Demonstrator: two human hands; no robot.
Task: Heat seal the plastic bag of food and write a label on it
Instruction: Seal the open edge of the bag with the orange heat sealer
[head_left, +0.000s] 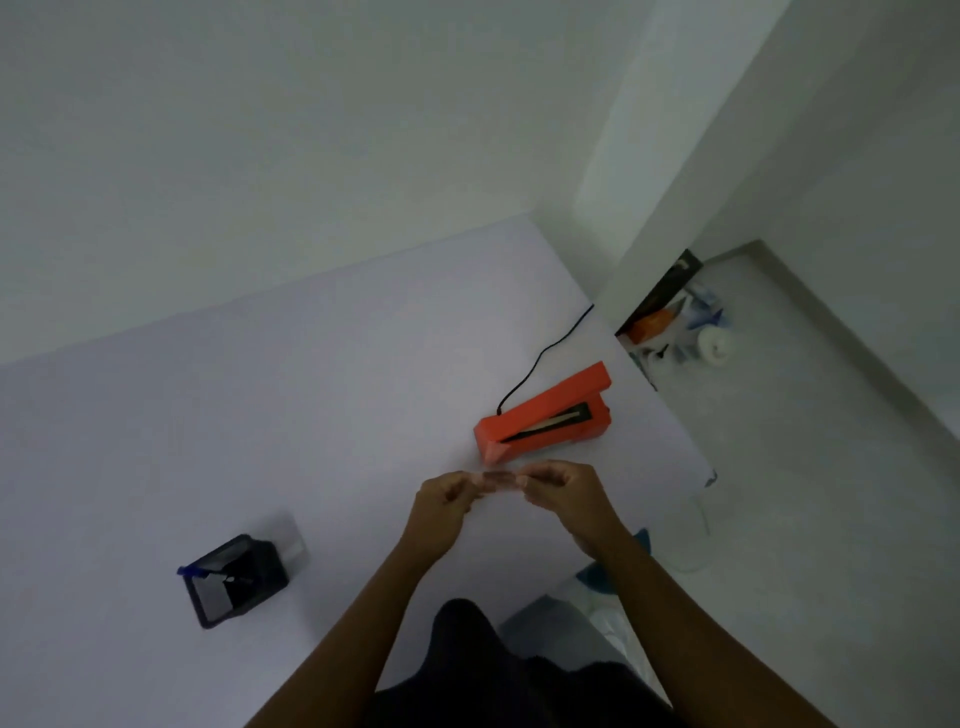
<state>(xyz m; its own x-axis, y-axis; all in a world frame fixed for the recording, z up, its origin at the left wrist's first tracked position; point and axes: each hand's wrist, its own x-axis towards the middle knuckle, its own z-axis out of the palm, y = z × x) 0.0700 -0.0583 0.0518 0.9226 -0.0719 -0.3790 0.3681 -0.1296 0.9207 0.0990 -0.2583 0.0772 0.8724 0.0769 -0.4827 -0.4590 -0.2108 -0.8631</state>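
A small clear plastic bag (498, 479) with brownish food inside hangs between my two hands above the white table (260, 415). My left hand (441, 506) pinches its left end and my right hand (563, 488) pinches its right end. Just beyond the bag sits the orange heat sealer (545, 415), its lid raised and its black cord (540, 358) running off toward the wall. A black pen holder (234, 579) with a blue pen (189, 570) stands at the left front of the table.
The table's right edge (670, 415) drops to a pale floor. In the corner beyond it lie a dark box, an orange item and a white tape roll (714, 345). A chair seat shows near my legs at the bottom.
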